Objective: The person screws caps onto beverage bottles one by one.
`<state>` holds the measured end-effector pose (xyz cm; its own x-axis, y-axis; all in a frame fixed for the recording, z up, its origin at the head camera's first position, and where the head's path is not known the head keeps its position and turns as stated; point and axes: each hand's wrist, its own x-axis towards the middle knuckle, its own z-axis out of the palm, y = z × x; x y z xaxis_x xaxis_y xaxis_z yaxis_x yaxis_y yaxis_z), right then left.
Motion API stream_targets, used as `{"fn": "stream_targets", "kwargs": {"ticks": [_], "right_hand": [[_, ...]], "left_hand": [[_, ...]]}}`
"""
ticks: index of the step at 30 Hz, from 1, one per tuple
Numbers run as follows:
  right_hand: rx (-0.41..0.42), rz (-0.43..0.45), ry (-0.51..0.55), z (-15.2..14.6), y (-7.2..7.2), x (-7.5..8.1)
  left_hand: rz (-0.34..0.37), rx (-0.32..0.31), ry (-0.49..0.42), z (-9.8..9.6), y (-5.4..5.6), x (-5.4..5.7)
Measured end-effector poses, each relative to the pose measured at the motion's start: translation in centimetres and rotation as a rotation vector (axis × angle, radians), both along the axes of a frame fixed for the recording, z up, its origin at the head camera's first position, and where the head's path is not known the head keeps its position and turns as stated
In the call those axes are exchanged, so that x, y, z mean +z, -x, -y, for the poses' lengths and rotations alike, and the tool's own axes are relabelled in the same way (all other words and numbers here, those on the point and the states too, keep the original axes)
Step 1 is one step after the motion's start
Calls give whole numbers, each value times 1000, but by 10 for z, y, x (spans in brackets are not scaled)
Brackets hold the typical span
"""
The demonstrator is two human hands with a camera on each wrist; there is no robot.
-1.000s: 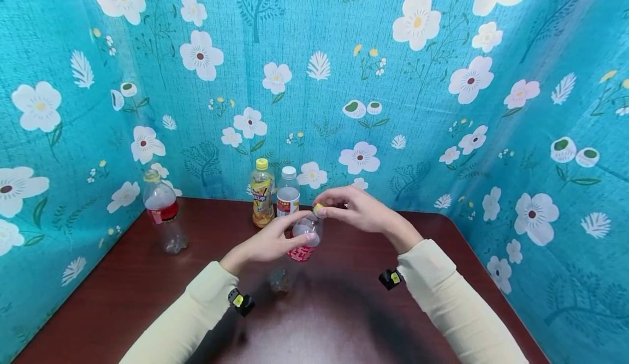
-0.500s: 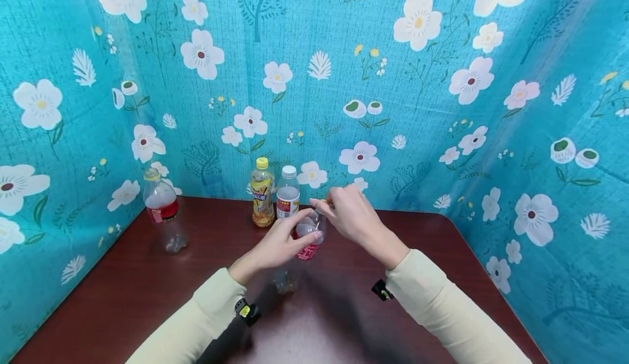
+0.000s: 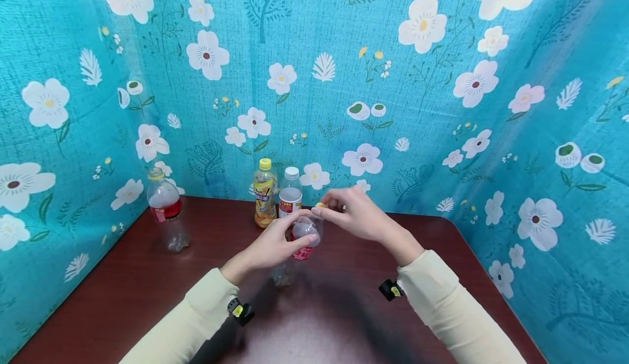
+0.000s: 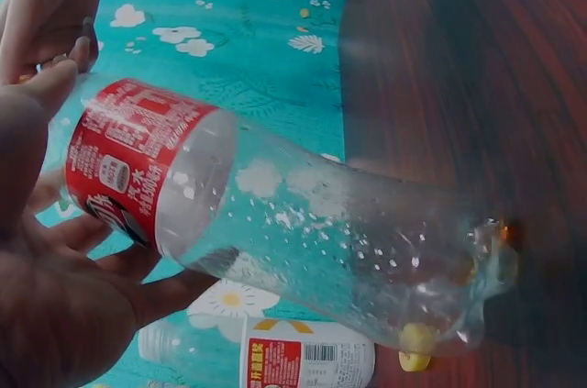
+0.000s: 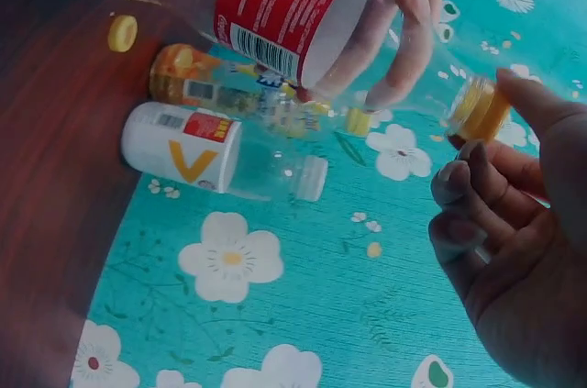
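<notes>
My left hand (image 3: pixel 272 244) grips a clear plastic bottle (image 4: pixel 330 232) with a red label (image 4: pixel 138 149), fingers and thumb around its upper body. The bottle leans, its neck toward the upper right in the head view. At that neck my right hand (image 3: pixel 361 216) pinches a yellow-orange cap (image 5: pixel 483 113) between thumb and fingers. The cap sits at the bottle mouth; how tightly is not visible. Whether the bottle's base touches the table cannot be told. A loose yellow cap (image 5: pixel 122 33) lies on the table near the other bottles.
Behind the hands stand a yellow-labelled bottle (image 3: pixel 265 195) with a yellow cap and a white-capped bottle (image 3: pixel 290 192). Another red-labelled bottle (image 3: pixel 167 211) stands at the left of the dark red table (image 3: pixel 118 282). A blue flowered cloth (image 3: pixel 314 91) hangs around the table.
Half a second ago my right hand was rotated over the bottle neck, hiding the cap. It has turned back and the cap shows again. My left hand still holds the bottle, shifted slightly left.
</notes>
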<state>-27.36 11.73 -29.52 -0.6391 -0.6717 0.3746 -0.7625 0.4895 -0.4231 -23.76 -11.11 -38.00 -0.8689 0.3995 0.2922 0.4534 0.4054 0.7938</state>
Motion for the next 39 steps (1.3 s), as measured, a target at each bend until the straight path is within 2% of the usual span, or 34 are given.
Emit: {"fn": "stream_targets", "kwargs": {"ticks": [5, 9, 12, 17, 19, 23, 33, 39], "right_hand": [[4, -8, 38, -6, -4, 6], [-7, -41, 41, -11, -2, 5], [-28, -34, 23, -14, 1, 0], [-66, 36, -3, -18, 6, -14], [-73, 62, 1, -18, 9, -20], [-81, 86, 4, -16, 13, -32], [-102, 111, -30, -13, 22, -60], [-109, 130, -46, -11, 27, -74]], "left_hand": [[-16, 7, -116, 8, -3, 6], [-72, 57, -199, 21, 1, 13], [-82, 125, -248, 34, 3, 21], [-58, 285, -271, 53, 10, 27], [-39, 344, -270, 58, 15, 26], [15, 412, -313, 65, 24, 21], [85, 509, -325, 69, 41, 9], [114, 556, -293, 70, 51, 0]]}}
